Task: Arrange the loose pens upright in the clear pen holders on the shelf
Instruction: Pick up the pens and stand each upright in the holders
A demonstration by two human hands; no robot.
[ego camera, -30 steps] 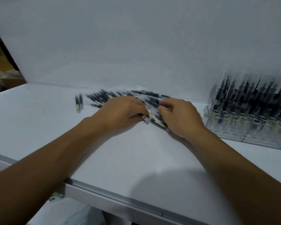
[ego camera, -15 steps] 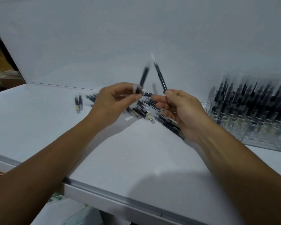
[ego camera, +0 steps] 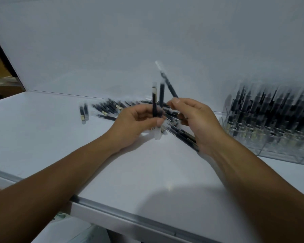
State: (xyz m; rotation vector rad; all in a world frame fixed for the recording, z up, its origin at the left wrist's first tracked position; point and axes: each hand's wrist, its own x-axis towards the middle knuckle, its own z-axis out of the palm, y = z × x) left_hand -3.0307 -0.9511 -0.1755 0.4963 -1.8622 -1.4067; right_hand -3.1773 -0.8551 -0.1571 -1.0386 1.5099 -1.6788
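Poised just above a flat white shelf point(ego camera: 147, 172): left hand point(ego camera: 135, 121) and right hand point(ego camera: 198, 121), close together at centre frame. In the left hand, fingers curled and thumb pressed across, two slim black pens with clear ends point(ego camera: 154, 104), gripped side by side and standing nearly upright, clear lower ends poking out below the thumb. In the right hand, fingers likewise curled, a third black pen point(ego camera: 169, 85), pinched at the fingertips and leaning up and to the left, pale and blurred at the tip. Lower in the same palm, a bundle of dark pens point(ego camera: 183, 136) slanting down toward the right wrist, exact count impossible to tell. Behind the hands, flat on the shelf, a loose scatter of black pens point(ego camera: 109, 107), partly hidden by the fingers. Left of that scatter and apart from it, a pair of black pens point(ego camera: 83, 112) lying side by side. At far right on the shelf, a clear acrylic pen holder point(ego camera: 288, 156), crowded with upright dark pens point(ego camera: 270, 106), blurred. Behind everything, a plain white back wall point(ego camera: 147, 32); along the shelf's near edge, a grey metal strip point(ego camera: 130, 215).
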